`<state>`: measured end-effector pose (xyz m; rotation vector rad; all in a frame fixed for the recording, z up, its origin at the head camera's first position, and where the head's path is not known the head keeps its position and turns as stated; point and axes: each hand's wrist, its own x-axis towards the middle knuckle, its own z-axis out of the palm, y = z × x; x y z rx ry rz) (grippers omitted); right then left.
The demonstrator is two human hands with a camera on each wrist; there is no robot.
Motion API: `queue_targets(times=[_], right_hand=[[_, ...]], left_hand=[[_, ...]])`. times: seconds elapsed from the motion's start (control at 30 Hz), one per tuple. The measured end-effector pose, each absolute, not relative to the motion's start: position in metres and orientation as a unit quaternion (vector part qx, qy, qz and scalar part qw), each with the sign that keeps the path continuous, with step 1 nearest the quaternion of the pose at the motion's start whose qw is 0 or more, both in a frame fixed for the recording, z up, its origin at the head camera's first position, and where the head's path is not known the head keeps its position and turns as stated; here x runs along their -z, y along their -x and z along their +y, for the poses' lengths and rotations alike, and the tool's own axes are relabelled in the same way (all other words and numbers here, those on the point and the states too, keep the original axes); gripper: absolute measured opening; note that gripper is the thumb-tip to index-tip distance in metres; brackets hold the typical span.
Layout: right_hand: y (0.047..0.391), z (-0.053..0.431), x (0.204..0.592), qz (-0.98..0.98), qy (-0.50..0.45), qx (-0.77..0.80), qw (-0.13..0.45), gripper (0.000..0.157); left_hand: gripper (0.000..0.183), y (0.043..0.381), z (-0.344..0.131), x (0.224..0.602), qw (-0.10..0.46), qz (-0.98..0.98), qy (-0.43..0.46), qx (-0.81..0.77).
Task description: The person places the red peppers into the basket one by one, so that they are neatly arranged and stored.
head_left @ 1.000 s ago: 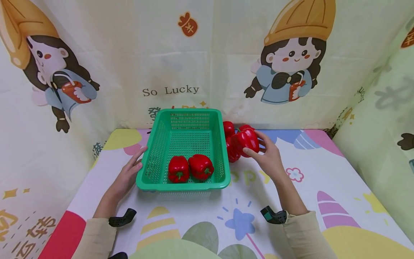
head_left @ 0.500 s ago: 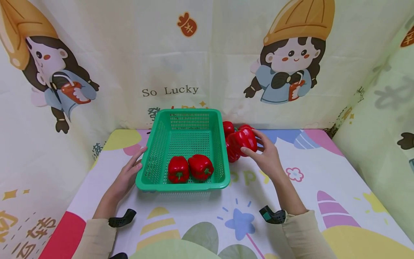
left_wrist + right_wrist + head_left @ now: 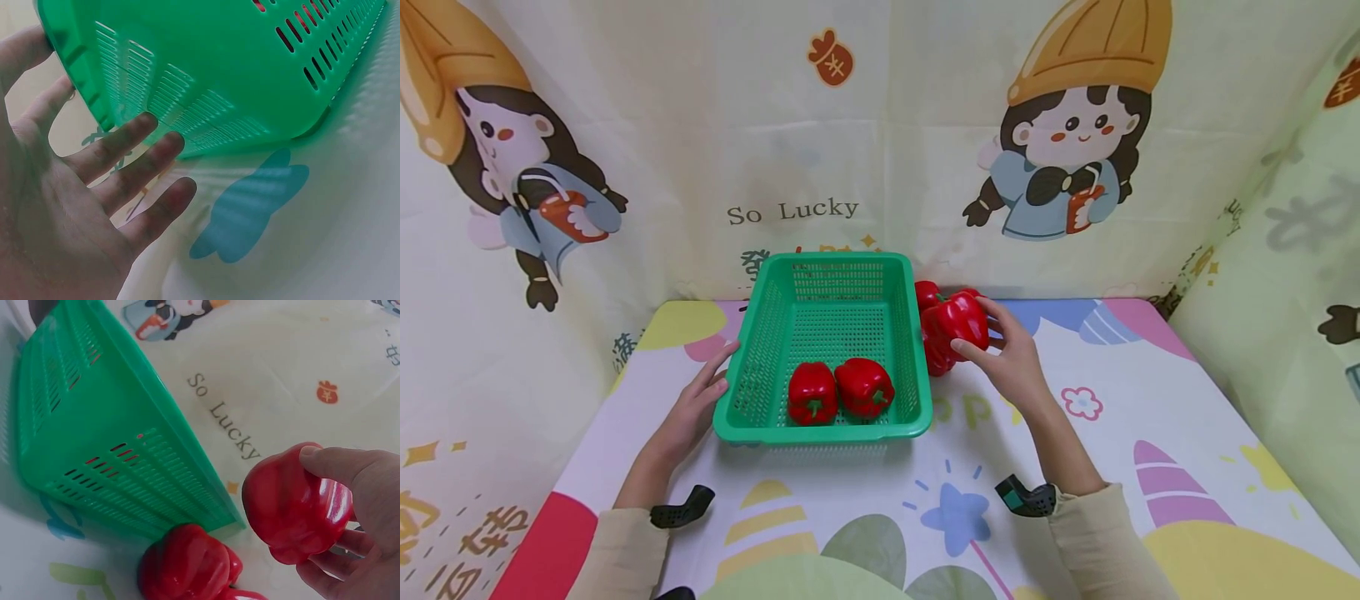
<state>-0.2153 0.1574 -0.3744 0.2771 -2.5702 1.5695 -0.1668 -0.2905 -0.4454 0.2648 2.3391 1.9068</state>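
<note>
A green plastic basket (image 3: 842,332) stands in the middle of the table, with two red bell peppers, the left one (image 3: 812,393) and the right one (image 3: 863,388), at its near end. My right hand (image 3: 1017,360) grips another red bell pepper (image 3: 962,320) just right of the basket, thumb on one side and fingers round the other. In the right wrist view that held pepper (image 3: 294,503) is raised beside the basket's outer wall. My left hand (image 3: 692,410) touches the basket's left rim, its fingers extended; the left wrist view shows the fingers (image 3: 169,145) spread along the wall.
Several more red bell peppers (image 3: 937,354) lie on the table against the basket's right side, partly hidden by the held one. The table has a patterned cloth (image 3: 1000,467). A printed curtain (image 3: 917,167) hangs behind it.
My right hand has moved slightly left with the bell pepper, toward the basket's right rim. My left hand and the basket have stayed put.
</note>
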Motion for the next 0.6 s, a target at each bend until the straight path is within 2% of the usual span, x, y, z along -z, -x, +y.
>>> queue_targets(times=[0.6], right_hand=[[0.2143,0.1500,0.3705,-0.847,-0.106,-0.516,0.067,0.075]], left_hand=[[0.053,0.1671,-0.2919,0.4467,0.055,0.771,-0.090,-0.628]])
